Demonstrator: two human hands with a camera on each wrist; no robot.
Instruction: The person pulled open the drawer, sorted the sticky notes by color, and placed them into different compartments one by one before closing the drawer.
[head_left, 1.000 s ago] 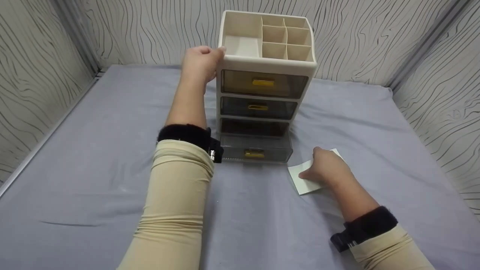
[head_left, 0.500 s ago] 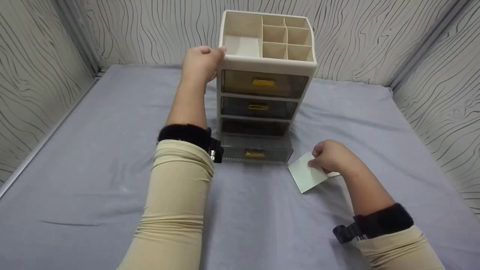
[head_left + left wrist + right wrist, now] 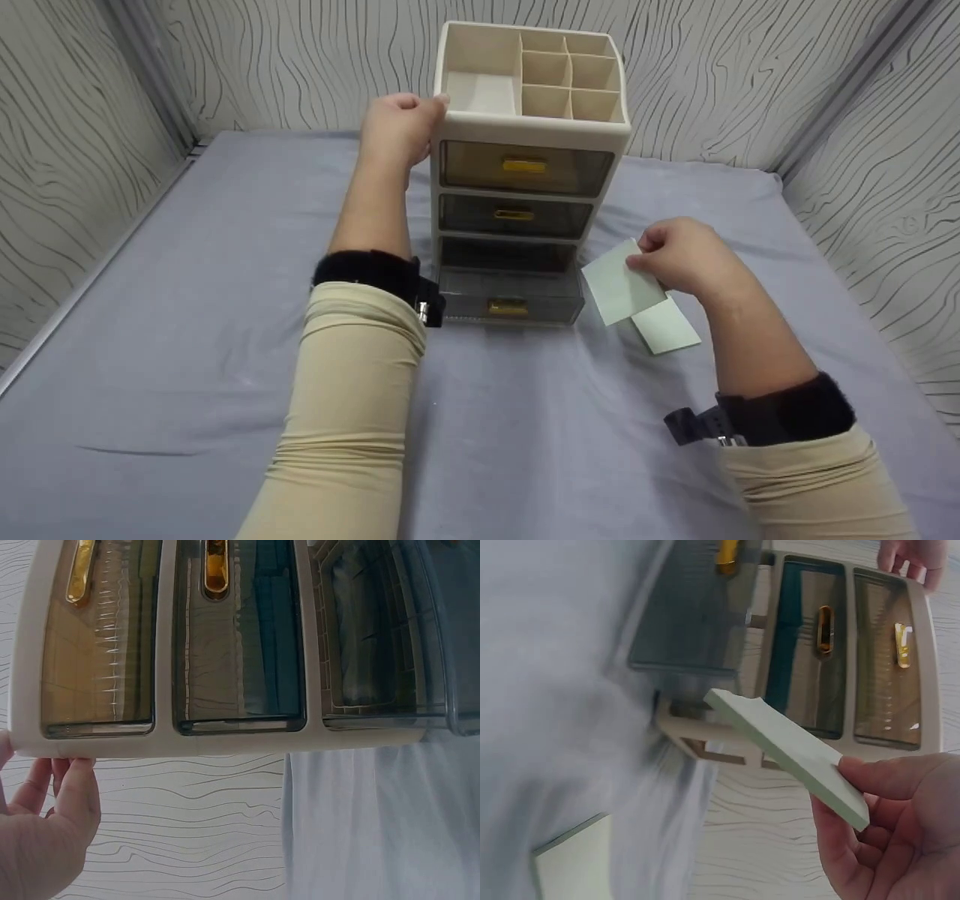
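Observation:
A cream desktop drawer organizer (image 3: 529, 129) stands at the back middle, its bottom drawer (image 3: 510, 300) pulled out. My left hand (image 3: 399, 129) grips the unit's upper left edge, thumb on the top rim and fingers along the side. Between the thumb and fingers of my right hand (image 3: 694, 259) is a pale green sticky note pad (image 3: 621, 283), pinched by one side and raised beside the open drawer. In the right wrist view the held pad (image 3: 787, 750) is thick and tilted. A second pale green pad (image 3: 667, 327) lies on the cloth below it.
Grey-blue cloth (image 3: 510, 450) covers the table. Wood-grain patterned panels (image 3: 285, 60) enclose the back and sides. The organizer's top tray has one large compartment (image 3: 480, 91) and several small ones. Closed upper drawers (image 3: 525, 169) have gold handles.
My right hand has picked up one sticky note pad from the cloth and raised it toward the organizer, uncovering the second pad beneath. The left hand keeps its place on the organizer.

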